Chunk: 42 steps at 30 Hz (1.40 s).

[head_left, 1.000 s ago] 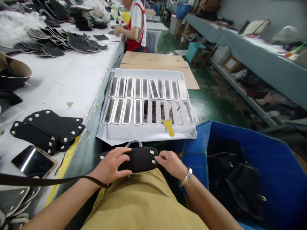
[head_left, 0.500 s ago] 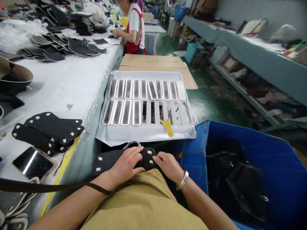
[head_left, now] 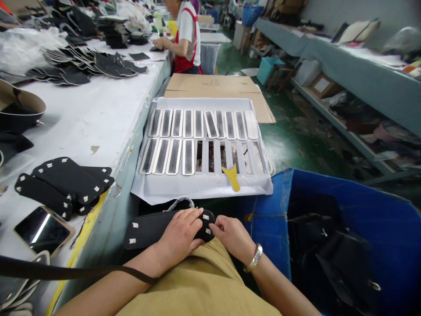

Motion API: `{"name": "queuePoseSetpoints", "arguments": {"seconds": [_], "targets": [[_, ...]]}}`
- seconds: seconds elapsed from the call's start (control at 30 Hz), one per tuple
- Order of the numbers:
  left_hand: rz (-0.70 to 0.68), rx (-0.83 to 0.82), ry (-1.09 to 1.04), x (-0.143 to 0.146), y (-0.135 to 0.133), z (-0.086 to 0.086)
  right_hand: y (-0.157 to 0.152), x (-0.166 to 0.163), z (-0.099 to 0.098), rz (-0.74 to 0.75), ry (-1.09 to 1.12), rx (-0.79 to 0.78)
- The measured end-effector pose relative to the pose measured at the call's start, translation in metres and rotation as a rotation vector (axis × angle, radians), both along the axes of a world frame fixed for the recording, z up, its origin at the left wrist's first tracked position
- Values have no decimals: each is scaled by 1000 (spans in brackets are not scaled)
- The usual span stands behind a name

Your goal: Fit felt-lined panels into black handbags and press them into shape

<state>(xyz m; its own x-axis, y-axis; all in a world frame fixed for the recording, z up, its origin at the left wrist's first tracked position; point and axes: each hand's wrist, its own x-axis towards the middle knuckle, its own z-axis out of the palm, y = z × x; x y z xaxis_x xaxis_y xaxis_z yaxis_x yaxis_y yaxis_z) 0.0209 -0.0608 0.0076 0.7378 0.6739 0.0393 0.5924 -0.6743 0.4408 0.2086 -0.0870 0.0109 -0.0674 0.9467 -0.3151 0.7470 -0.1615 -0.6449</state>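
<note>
A long black bag [head_left: 149, 224] lies on its side at my lap, its flat rounded base facing up. White tabs sit near the base's corners, and a plastic-wrapped handle [head_left: 179, 202] loops up behind it. My left hand [head_left: 184, 228] lies over the base with its thumb at the near edge, gripping the bag. At the bag's right end, my right hand [head_left: 228, 232] is closed, thumb and forefinger pinched at the edge beside a white tab. Whether anything small is between those fingertips is hidden.
Ahead, a white-covered board [head_left: 197, 188] holds rows of dark strips with pale borders and a yellow piece [head_left: 232, 177]. Black base pieces [head_left: 70, 177] and a phone [head_left: 42, 230] lie on the left table. A blue bin [head_left: 345, 188] with black bags stands right. A person [head_left: 189, 39] works beyond.
The bag and both hands appear slightly lower in view, with the hands a little farther right. Both hands keep their places on the bag.
</note>
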Motion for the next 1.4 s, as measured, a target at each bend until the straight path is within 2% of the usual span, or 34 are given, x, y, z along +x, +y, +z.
{"name": "queuePoseSetpoints", "arguments": {"seconds": [0.07,0.13,0.23,0.33,0.4,0.5,0.63,0.8,0.93,1.03,1.1,1.17,1.27,1.33,1.4], "targets": [[9,2,37,2,0,3,2,6,-8,-23,86,-42],[22,-6,57,3,-1,6,0,16,-24,-81,283,-202],[43,-25,69,5,-2,8,-11,31,-53,-287,584,-432],[51,-33,82,6,-2,10,-27,39,-70,-468,689,-405],[52,-32,88,6,-3,10,-33,37,-68,-475,709,-335],[57,-25,87,6,-5,9,-34,27,-51,-382,668,-199],[69,-14,79,6,-8,7,-24,9,-32,-229,494,-26],[57,-39,50,2,-8,5,-16,3,-35,-198,472,-106],[-30,-82,48,-19,-3,7,-14,6,-36,-145,416,-115],[-2,-93,88,-44,1,9,-11,10,-31,-95,301,-51],[21,-90,109,-59,2,9,-8,12,-26,-59,228,52],[35,-79,116,-70,2,9,-4,13,-18,34,143,189],[45,-54,122,-77,2,8,4,7,-5,303,-8,351],[38,-37,132,-78,3,7,11,0,0,482,-88,394],[24,-23,142,-77,3,5,17,-9,2,601,-155,400]]}}
